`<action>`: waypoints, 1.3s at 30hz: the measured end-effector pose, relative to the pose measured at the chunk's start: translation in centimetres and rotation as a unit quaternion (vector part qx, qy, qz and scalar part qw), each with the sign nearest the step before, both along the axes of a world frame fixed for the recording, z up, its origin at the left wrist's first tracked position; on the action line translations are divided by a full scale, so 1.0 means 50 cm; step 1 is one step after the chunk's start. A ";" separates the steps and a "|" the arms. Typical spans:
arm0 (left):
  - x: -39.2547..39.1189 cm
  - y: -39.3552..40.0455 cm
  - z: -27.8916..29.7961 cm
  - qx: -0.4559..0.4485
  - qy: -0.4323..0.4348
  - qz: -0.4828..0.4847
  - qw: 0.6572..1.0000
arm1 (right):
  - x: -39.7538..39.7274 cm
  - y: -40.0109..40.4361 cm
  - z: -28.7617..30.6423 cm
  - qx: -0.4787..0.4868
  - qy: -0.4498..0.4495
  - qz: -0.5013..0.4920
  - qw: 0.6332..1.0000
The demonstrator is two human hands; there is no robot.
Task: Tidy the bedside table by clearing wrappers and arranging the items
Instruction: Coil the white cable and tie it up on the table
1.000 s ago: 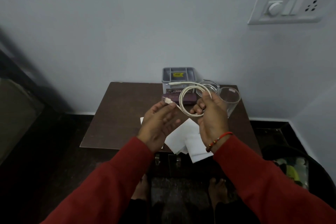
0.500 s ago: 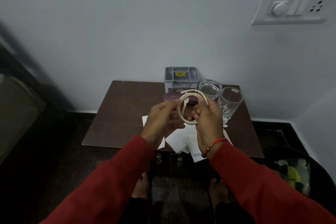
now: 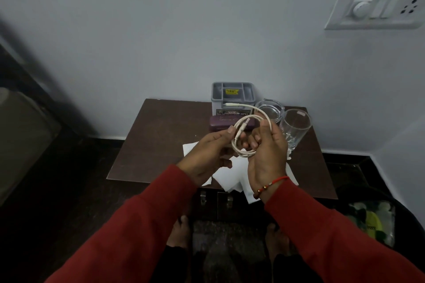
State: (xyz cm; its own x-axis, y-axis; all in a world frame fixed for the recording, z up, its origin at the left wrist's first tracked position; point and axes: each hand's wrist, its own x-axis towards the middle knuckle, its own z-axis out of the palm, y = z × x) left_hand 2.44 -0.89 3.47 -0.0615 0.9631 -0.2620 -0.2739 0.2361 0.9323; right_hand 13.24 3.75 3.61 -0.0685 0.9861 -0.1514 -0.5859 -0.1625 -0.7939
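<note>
A white cable (image 3: 253, 119), wound into a small coil, hangs above the brown bedside table (image 3: 158, 145). My right hand (image 3: 268, 156) grips the coil on its right side. My left hand (image 3: 208, 156) pinches the coil's left side near one plug, which points into the loop. The other plug sticks out to the left in front of the grey organiser box (image 3: 232, 96). White paper wrappers (image 3: 232, 178) lie flat on the table under my hands, partly hidden. A purple case (image 3: 220, 123) lies in front of the grey box.
Two clear glasses stand at the table's back right: a short one (image 3: 270, 110) and a taller one (image 3: 295, 128). A dark bin (image 3: 368, 220) with rubbish sits on the floor to the right. A switch panel (image 3: 379, 0) is on the wall.
The loose end that my left hand held out has been tucked into the coil. Both hands have risen a little and now hold the coil together.
</note>
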 end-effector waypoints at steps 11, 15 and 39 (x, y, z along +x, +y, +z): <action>0.022 0.005 0.005 -0.051 -0.158 0.073 0.984 | 0.003 0.012 -0.010 0.017 -0.038 0.005 0.999; 0.024 0.005 -0.003 0.048 0.038 0.284 0.957 | 0.005 0.012 -0.013 0.021 -0.082 0.001 0.996; -0.063 -0.001 0.009 0.043 -0.018 0.055 0.997 | 0.023 0.020 -0.004 0.144 -0.225 0.085 0.960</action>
State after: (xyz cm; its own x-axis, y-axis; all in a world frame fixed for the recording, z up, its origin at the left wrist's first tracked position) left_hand -0.73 -0.95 3.94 -0.1597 0.9702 -0.1824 -0.3270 0.1224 0.9371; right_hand 14.38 4.73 3.39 -0.2234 0.9720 0.0732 -0.1580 0.0380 -0.9867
